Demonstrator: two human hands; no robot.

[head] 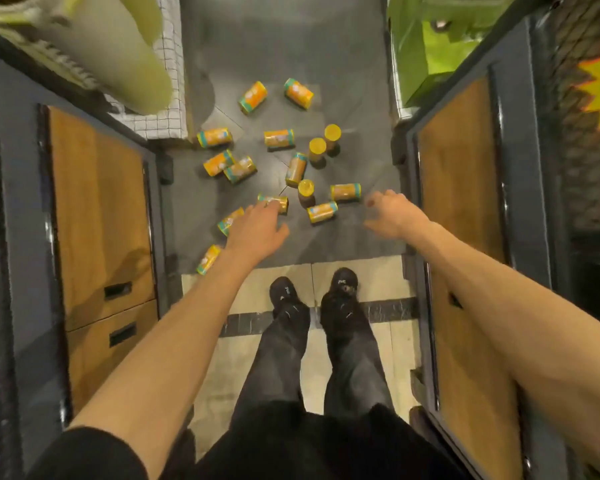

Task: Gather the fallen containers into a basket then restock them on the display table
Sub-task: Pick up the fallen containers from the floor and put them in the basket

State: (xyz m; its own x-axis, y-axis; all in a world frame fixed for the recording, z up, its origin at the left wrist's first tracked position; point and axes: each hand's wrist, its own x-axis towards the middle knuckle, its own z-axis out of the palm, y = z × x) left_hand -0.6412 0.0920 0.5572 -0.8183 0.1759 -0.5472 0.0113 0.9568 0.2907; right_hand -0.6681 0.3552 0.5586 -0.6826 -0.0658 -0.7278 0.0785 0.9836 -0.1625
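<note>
A person stands in a narrow aisle and looks down at the dark grey floor (pixel 284 46), where the orange and teal containers (pixel 279 138) lie scattered ahead of their black shoes (pixel 343 282). Most of them lie on their sides, pointing in different directions. Three stand upright with yellow lids (pixel 317 147) showing, two close together and one nearer the person. Both bare arms reach forward and down. The left hand (pixel 257 226) is released, its fingers stretched out over one lying container (pixel 278 203); whether the fingertips touch it cannot be told. Two more containers lie just left of that wrist, near the foot of the left wooden cabinet (pixel 97 209). The right hand (pixel 390 214) is also released, its fingers loosely bent and grasping nothing, beside another lying container (pixel 345 192). A second wooden cabinet (pixel 461 188) lines the right side of the aisle. The shoes stand on paler tiles (pixel 378 278) crossed by a dark strip. A checked cloth (pixel 168 64) hangs at the upper left, and green packaging (pixel 430 46) sits at the upper right.
</note>
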